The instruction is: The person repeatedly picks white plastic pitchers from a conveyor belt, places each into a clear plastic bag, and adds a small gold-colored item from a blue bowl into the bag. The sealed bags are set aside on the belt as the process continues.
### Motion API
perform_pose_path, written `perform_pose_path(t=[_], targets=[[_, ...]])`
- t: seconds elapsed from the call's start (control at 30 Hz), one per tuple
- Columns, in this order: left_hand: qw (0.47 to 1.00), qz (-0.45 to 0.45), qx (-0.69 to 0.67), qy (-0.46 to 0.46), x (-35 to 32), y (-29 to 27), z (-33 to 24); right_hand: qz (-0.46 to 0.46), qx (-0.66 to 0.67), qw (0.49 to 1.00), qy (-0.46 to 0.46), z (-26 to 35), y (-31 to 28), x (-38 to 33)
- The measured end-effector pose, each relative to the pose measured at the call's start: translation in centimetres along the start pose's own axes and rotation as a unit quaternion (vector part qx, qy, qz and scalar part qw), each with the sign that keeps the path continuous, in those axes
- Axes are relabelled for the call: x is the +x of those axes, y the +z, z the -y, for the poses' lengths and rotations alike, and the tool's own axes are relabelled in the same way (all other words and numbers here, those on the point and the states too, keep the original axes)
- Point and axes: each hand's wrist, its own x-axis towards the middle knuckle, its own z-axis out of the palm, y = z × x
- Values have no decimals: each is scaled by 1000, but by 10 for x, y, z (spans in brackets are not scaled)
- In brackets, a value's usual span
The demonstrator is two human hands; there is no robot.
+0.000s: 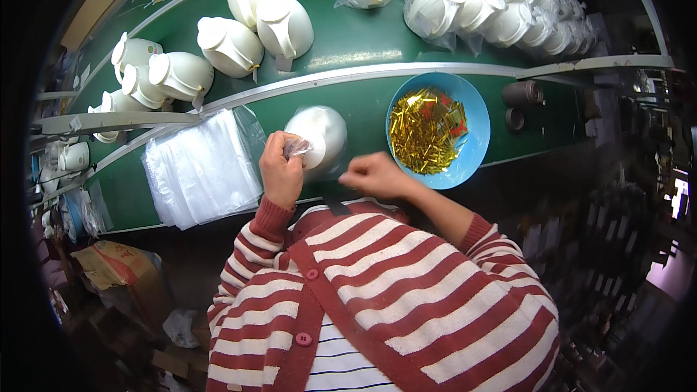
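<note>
My left hand (pixel 281 168) is closed around the gathered neck of a clear plastic bag (pixel 297 147) that wraps a white ceramic pot (pixel 321 133) on the green table. My right hand (pixel 374 175) sits just right of the pot with its fingers pinched together; whether anything is between them I cannot tell. A blue bowl (pixel 475 147) full of gold twist ties (pixel 423 129) stands right beside my right hand.
A stack of clear plastic bags (pixel 203 170) lies left of my hands. Unbagged white pots (pixel 231 45) stand on the green conveyor (pixel 348 36) at back left, bagged pots (pixel 479 7) at back right. Cardboard boxes (pixel 120 265) sit on the floor, lower left.
</note>
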Motion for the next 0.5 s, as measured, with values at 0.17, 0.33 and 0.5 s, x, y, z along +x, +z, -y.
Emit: perform_pose_path(t=[0.17, 0.33, 0.5], targets=[[999, 39, 15, -10, 0, -2, -5, -424, -306, 847, 93, -116, -139, 21], [994, 64, 72, 46, 4, -9, 12, -363, -324, 856, 177, -179, -186, 35], [983, 142, 98, 67, -2, -19, 0, -355, -323, 858, 184, -183, -211, 20]])
